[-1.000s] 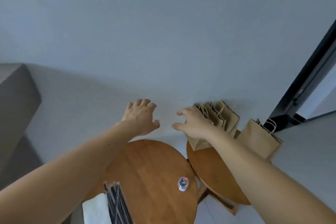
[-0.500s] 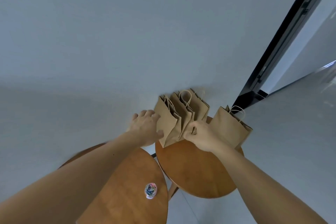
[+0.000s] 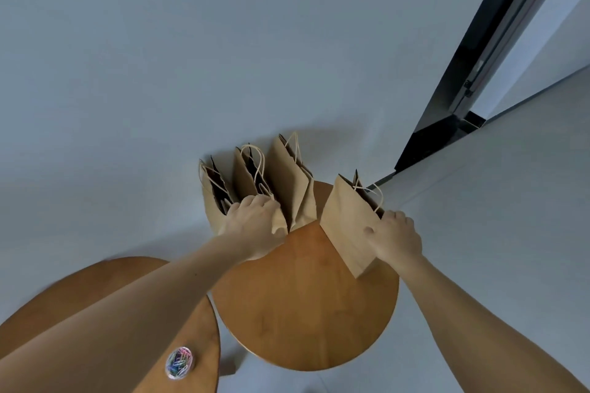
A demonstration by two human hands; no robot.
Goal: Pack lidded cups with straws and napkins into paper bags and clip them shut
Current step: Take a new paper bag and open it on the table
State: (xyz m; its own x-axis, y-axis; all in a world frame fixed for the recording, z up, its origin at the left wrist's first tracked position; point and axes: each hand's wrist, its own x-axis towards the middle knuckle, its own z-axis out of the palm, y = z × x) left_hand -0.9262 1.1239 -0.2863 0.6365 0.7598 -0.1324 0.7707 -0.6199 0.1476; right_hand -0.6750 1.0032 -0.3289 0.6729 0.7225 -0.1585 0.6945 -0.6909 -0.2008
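Your right hand gripped a plain brown paper bag by its side edge, thumb on the front face. It stood tilted on the round desk, long axis upright, open end up. Your left hand clutched the middle bag of three leaning on the wall.

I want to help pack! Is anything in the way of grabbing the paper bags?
No, nothing visible. The left grip holds a bag in the row, and the right grip holds the separate bag.
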